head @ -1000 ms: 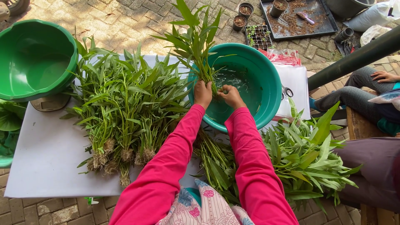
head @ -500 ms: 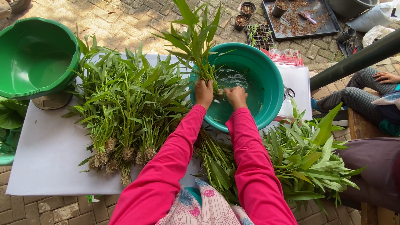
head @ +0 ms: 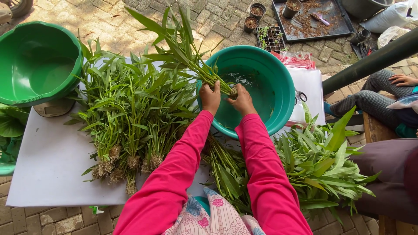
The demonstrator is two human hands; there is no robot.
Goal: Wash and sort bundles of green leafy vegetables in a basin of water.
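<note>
On a brick-paved yard, a white table [head: 48, 174] carries rooted greens. Both hands clasp one leafy bunch [head: 183, 52] over the teal basin [head: 278, 87] of water: left hand [head: 210, 98] around the stems, right hand [head: 241, 99] at the root end, leaves angled up and away, apparently so roots meet the water.

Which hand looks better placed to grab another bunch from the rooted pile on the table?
Left, probably. The left hand is nearer the rooted pile; the right hand grips the bunch by its roots.
</note>
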